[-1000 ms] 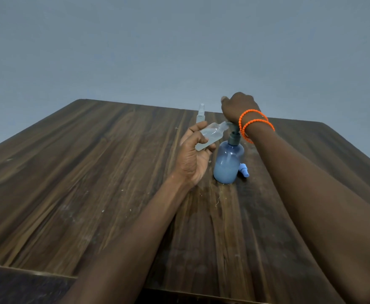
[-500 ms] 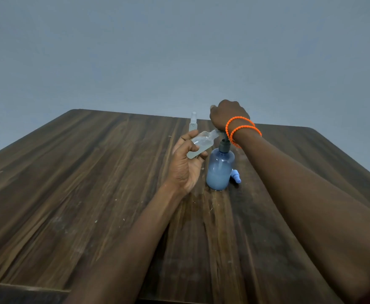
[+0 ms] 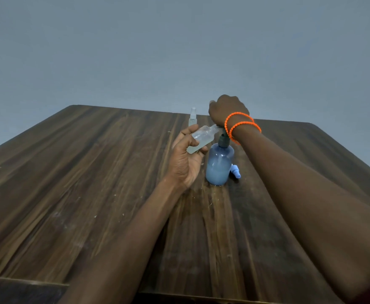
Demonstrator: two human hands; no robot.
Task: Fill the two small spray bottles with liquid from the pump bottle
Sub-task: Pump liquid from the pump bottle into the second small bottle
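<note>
Fingers [image 3: 198, 148] of the left hand [image 3: 187, 159] curl round a small clear spray bottle [image 3: 201, 138], holding it tilted with its open neck against the spout of the pump bottle [image 3: 219, 165]. Over the pump head the right hand [image 3: 228, 110] sits as a fist; its fingers are hidden beneath the knuckles, so I cannot tell whether they grip the head or only press on it.

Head view, the only one: compared with a second ago both hands and both bottles keep the same relation, neck to spout and fist on top. Only the framing has slid, so the whole group sits lower in the picture. My judgement is that pumping is under way and this first fill is unfinished; pale liquid lies only in the lower end of the tilted bottle.

Behind the left hand a second spray bottle [image 3: 192, 117] stands upright with its cap on, near the far edge of the bench [image 3: 92, 183]. Just beside the pump bottle's base lies a small blue sprayer cap [image 3: 235, 171].

Translucent blue plastic forms the rounded pump bottle, with a dark collar and cloudy liquid in its lower half. Dark streaked wood grain runs along the bench. Two orange beaded bracelets [image 3: 242, 125] circle the right wrist.
</note>
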